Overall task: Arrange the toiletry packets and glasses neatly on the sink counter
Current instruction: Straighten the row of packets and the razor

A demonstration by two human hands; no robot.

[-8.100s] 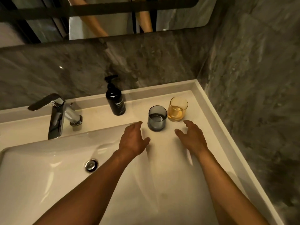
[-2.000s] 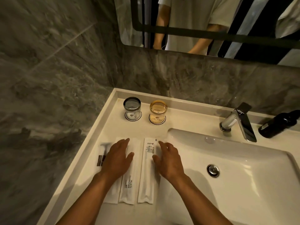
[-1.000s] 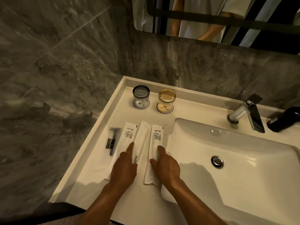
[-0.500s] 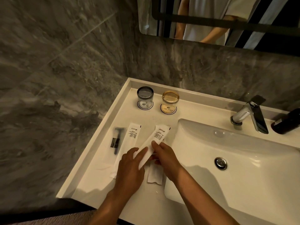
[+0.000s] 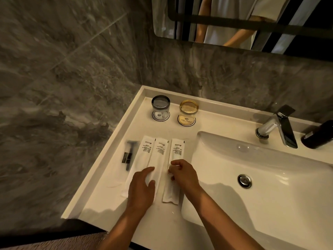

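Observation:
Three white toiletry packets lie side by side on the sink counter (image 5: 108, 192): the left packet (image 5: 143, 152), the middle packet (image 5: 160, 152) and the right packet (image 5: 177, 150). A clear razor packet (image 5: 128, 156) lies to their left. My left hand (image 5: 142, 186) rests flat, fingers apart, on the near ends of the left and middle packets. My right hand (image 5: 183, 175) has curled fingers pinching the right packet's left edge. Behind them, a grey glass (image 5: 160, 106) and an amber glass (image 5: 188, 109) stand upside down on round coasters, apart from both hands.
The white basin (image 5: 270, 186) with its drain (image 5: 244, 180) fills the right side. A chrome faucet (image 5: 278, 127) and a black pump bottle (image 5: 319, 135) stand at the back right. Grey marble walls close the left and back; a mirror (image 5: 234, 17) hangs above.
Half a second ago both hands held the middle packet lifted and slanted. It now lies flat and straight between the other two; my right hand has shifted onto the right packet.

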